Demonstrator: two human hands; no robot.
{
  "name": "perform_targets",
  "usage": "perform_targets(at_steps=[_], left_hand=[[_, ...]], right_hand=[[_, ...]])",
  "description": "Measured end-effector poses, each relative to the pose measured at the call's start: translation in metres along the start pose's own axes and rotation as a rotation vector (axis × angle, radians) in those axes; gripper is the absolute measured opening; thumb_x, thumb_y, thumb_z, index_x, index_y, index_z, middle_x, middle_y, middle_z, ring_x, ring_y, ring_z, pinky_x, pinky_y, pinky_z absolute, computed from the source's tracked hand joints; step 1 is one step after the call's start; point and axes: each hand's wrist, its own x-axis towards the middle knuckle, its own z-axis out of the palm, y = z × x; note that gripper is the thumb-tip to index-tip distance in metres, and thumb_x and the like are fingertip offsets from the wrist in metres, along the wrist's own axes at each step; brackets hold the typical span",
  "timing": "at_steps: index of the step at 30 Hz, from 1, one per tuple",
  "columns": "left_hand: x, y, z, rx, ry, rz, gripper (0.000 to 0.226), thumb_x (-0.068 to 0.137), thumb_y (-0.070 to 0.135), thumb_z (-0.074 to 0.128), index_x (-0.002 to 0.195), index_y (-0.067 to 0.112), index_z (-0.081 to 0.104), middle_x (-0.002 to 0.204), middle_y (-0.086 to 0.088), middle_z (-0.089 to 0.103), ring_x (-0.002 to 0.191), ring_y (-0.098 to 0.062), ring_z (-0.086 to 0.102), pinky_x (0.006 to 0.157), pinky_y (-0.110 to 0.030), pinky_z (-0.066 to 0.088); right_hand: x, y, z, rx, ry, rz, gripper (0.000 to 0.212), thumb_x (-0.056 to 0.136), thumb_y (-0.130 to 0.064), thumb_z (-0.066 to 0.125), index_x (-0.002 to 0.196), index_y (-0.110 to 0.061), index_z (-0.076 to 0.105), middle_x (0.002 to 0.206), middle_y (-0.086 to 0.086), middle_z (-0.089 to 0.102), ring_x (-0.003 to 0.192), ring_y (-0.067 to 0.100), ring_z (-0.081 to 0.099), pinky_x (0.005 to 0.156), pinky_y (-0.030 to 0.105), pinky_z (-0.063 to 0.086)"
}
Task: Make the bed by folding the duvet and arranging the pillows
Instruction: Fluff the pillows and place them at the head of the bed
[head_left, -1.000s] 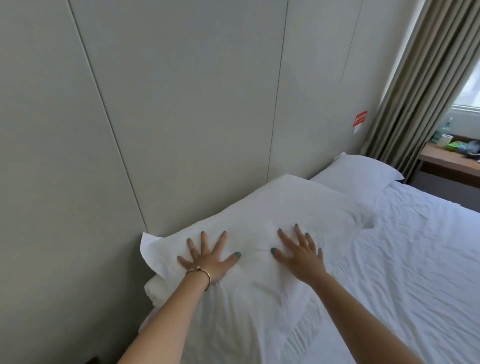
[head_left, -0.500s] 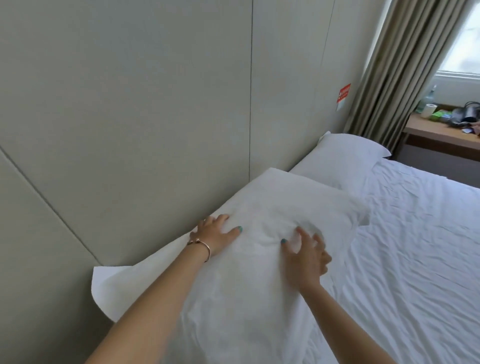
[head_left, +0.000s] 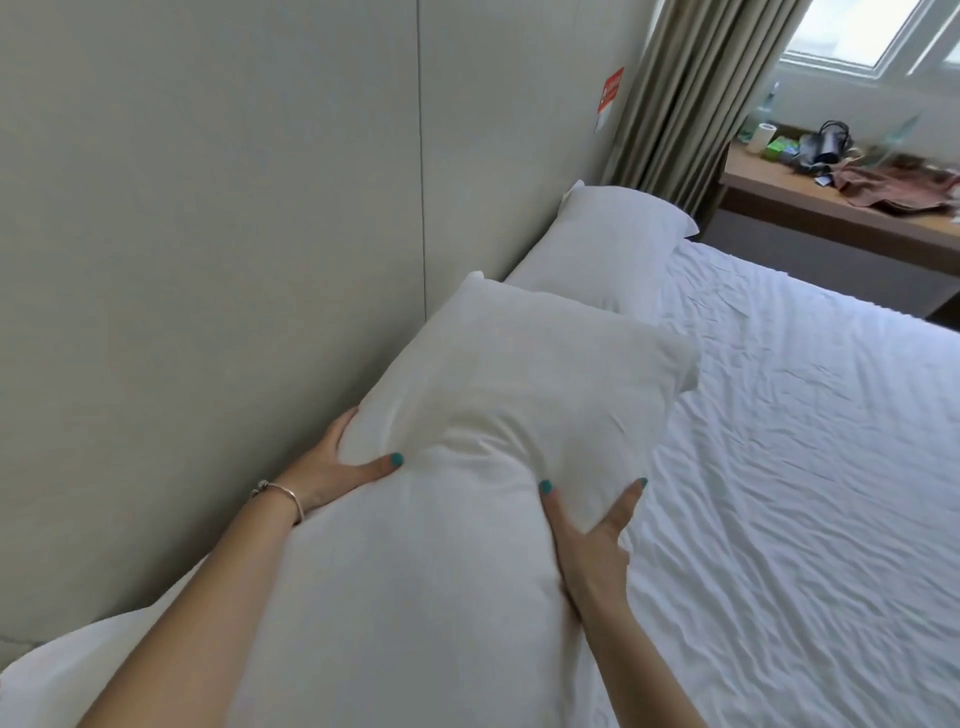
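Against the wall panel (head_left: 208, 260), the left hand (head_left: 332, 467) grips the near pillow (head_left: 493, 415) on its wall side, thumb pressed into the top and the other fingers hidden behind it. To plump it well, both hands should squeeze evenly, then set it flat against the wall panel. The pillow sits between the hands; the right hand (head_left: 592, 540) clasps its opposite side, fingers (head_left: 631, 499) spread. A far pillow (head_left: 613, 239) lies beyond, also along the wall panel.

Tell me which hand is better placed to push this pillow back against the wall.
Right hand, probably: it holds the pillow on its bed-side edge, opposite the wall. The left hand sits wedged between pillow and wall.
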Motion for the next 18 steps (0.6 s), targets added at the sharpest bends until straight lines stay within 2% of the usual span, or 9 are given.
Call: perform_targets(at_steps=[3, 5, 7, 8, 10, 12, 15, 16, 18], left_hand=[[-0.017, 0.005, 0.008, -0.082, 0.007, 0.094, 0.126, 0.039, 0.076, 0.079, 0.146, 0.044, 0.021, 0.131, 0.018, 0.049, 0.114, -0.009, 0.053, 0.096, -0.026, 0.041], [-0.029, 0.015, 0.009, -0.093, 0.032, 0.168, 0.120, 0.039, 0.072, 0.082, 0.143, 0.041, 0.030, 0.128, 0.018, 0.053, 0.111, -0.006, 0.056, 0.096, -0.027, 0.044], [-0.042, 0.032, -0.001, -0.080, 0.069, 0.244, 0.109, 0.040, 0.068, 0.085, 0.136, 0.038, 0.043, 0.121, 0.019, 0.060, 0.107, -0.003, 0.060, 0.096, -0.028, 0.047], [-0.050, 0.042, -0.010, -0.061, 0.099, 0.285, 0.105, 0.039, 0.068, 0.085, 0.132, 0.037, 0.047, 0.119, 0.019, 0.062, 0.105, -0.003, 0.061, 0.097, -0.029, 0.047], [-0.065, 0.065, -0.035, 0.015, 0.161, 0.346, 0.108, 0.036, 0.073, 0.078, 0.132, 0.033, 0.049, 0.122, 0.016, 0.059, 0.107, -0.006, 0.058, 0.097, -0.025, 0.043], [-0.082, 0.087, -0.062, 0.123, 0.212, 0.386, 0.115, 0.034, 0.080, 0.074, 0.135, 0.033, 0.047, 0.126, 0.016, 0.055, 0.111, -0.007, 0.054, 0.096, -0.024, 0.039], [-0.103, 0.099, -0.093, 0.188, 0.260, 0.422, 0.093, 0.054, 0.065, 0.082, 0.135, 0.034, 0.048, 0.126, 0.016, 0.054, 0.111, -0.009, 0.053, 0.095, -0.026, 0.038], [-0.107, 0.096, -0.098, 0.197, 0.275, 0.418, 0.088, 0.056, 0.063, 0.082, 0.134, 0.037, 0.048, 0.126, 0.016, 0.055, 0.111, -0.009, 0.054, 0.095, -0.027, 0.040], [-0.110, 0.078, -0.096, 0.219, 0.285, 0.373, 0.088, 0.045, 0.079, 0.075, 0.125, 0.052, 0.049, 0.120, 0.023, 0.059, 0.109, -0.006, 0.057, 0.095, -0.030, 0.044]], right_hand=[[-0.011, 0.003, -0.006, 0.140, -0.058, -0.112, 0.106, 0.077, -0.068, 0.060, 0.138, -0.058, -0.026, 0.152, 0.008, 0.033, 0.131, 0.030, 0.043, 0.106, 0.040, 0.035], [-0.023, -0.003, -0.013, 0.219, -0.111, -0.217, 0.104, 0.072, -0.072, 0.064, 0.132, -0.067, -0.021, 0.156, -0.013, 0.021, 0.138, 0.021, 0.036, 0.112, 0.040, 0.032], [-0.035, -0.015, -0.020, 0.252, -0.184, -0.338, 0.102, 0.069, -0.073, 0.065, 0.131, -0.070, -0.016, 0.145, -0.037, 0.013, 0.140, 0.010, 0.029, 0.115, 0.039, 0.029], [-0.043, -0.023, -0.024, 0.270, -0.221, -0.387, 0.101, 0.071, -0.066, 0.065, 0.135, -0.067, -0.014, 0.137, -0.043, 0.014, 0.137, 0.006, 0.029, 0.115, 0.036, 0.028], [-0.057, -0.039, -0.030, 0.297, -0.280, -0.440, 0.102, 0.071, -0.056, 0.066, 0.140, -0.064, -0.008, 0.137, -0.038, 0.020, 0.132, 0.003, 0.033, 0.113, 0.033, 0.030], [-0.073, -0.051, -0.031, 0.297, -0.342, -0.468, 0.104, 0.071, -0.053, 0.074, 0.138, -0.068, -0.004, 0.142, -0.028, 0.027, 0.131, 0.007, 0.039, 0.112, 0.037, 0.035], [-0.093, -0.054, -0.028, 0.274, -0.391, -0.534, 0.105, 0.069, -0.049, 0.079, 0.135, -0.073, 0.001, 0.147, -0.023, 0.030, 0.132, 0.008, 0.042, 0.111, 0.039, 0.037], [-0.095, -0.051, -0.024, 0.258, -0.390, -0.541, 0.105, 0.067, -0.050, 0.079, 0.135, -0.072, 0.002, 0.146, -0.021, 0.032, 0.131, 0.009, 0.042, 0.111, 0.039, 0.038], [-0.096, -0.044, -0.013, 0.171, -0.381, -0.498, 0.106, 0.066, -0.055, 0.078, 0.136, -0.072, 0.001, 0.141, -0.010, 0.034, 0.128, 0.016, 0.043, 0.109, 0.039, 0.038]])
